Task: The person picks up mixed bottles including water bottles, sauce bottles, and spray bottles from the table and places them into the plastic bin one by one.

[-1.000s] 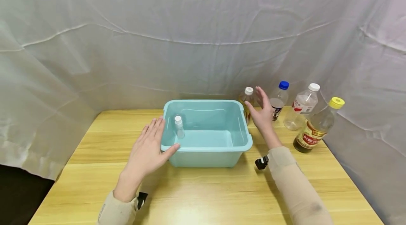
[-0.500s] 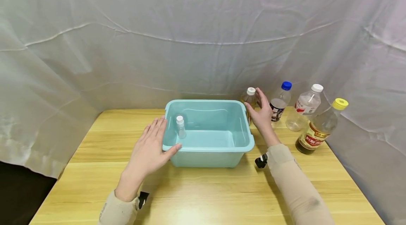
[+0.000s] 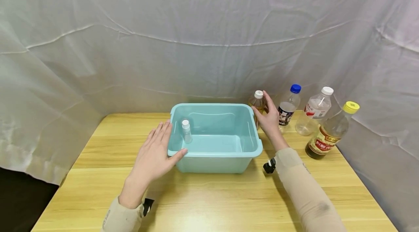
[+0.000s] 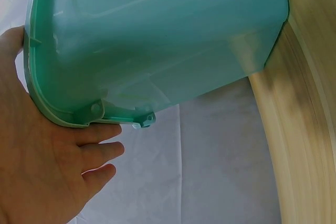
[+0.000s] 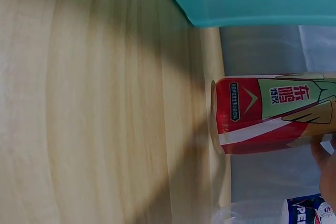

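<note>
A light blue plastic tub (image 3: 214, 164) stands at mid-table with a small clear bottle (image 3: 186, 132) upright in its left end. My left hand (image 3: 154, 154) rests along the tub's left rim, fingers straight and thumb over the front corner. From below, the left wrist view shows the palm against that rim. Behind the tub's right end is a white-capped drink bottle (image 3: 256, 102) with a red and green label. My right hand (image 3: 271, 119) holds it between thumb and fingers. In the right wrist view, the drink bottle (image 5: 273, 111) stands upright at the table's back edge, with fingertips against its side.
To the right of my right hand stand a blue-capped Pepsi bottle (image 3: 288, 108), a clear white-capped bottle (image 3: 314, 110) and a yellow-capped bottle (image 3: 327, 135) with dark liquid at its bottom. A grey cloth (image 3: 209, 61) hangs behind the wooden table (image 3: 209, 203).
My right hand has closed in on the drink bottle, its thumb and fingers drawing nearer to it. The left hand keeps its place on the tub rim. The head view has shifted slightly.
</note>
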`<action>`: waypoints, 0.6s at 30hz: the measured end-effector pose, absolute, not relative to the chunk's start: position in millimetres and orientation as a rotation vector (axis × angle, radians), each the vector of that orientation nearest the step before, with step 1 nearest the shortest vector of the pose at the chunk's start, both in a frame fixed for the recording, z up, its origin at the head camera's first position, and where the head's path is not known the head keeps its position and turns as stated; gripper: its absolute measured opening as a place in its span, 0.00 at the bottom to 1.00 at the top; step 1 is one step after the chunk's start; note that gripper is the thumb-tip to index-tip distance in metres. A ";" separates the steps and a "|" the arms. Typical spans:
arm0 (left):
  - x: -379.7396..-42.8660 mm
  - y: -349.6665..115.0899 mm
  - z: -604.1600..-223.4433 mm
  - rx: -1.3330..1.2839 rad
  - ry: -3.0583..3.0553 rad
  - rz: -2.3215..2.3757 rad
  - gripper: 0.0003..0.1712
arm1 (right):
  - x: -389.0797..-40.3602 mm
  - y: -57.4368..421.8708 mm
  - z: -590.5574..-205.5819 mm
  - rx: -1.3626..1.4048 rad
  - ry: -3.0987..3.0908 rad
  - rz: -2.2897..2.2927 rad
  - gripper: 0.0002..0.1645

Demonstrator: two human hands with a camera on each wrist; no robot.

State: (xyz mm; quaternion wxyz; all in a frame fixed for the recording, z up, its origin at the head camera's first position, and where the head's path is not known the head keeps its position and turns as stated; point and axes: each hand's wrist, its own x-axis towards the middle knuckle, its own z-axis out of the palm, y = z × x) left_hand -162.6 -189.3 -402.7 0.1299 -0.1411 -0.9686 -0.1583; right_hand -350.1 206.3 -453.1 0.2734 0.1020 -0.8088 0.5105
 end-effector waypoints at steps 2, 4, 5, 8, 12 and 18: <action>-163.0 -189.0 -402.5 -0.411 -2.817 -0.459 0.60 | -349.4 206.9 -452.8 0.277 -2.179 1.374 0.44; -163.2 -188.8 -402.3 -0.412 -2.818 -0.460 0.60 | -349.4 207.5 -452.9 0.283 -2.183 1.374 0.45; -163.1 -188.7 -402.1 -0.412 -2.818 -0.461 0.59 | -349.7 207.7 -453.2 0.287 -2.185 1.372 0.45; -163.0 -188.5 -401.7 -0.412 -2.816 -0.465 0.59 | -350.8 208.3 -454.2 0.300 -2.188 1.362 0.45; -162.5 -188.4 -401.5 -0.414 -2.808 -0.466 0.59 | -352.0 208.7 -454.7 0.313 -2.194 1.350 0.45; -161.9 -188.6 -401.3 -0.418 -2.806 -0.463 0.59 | -351.2 209.5 -453.2 0.333 -2.193 1.336 0.46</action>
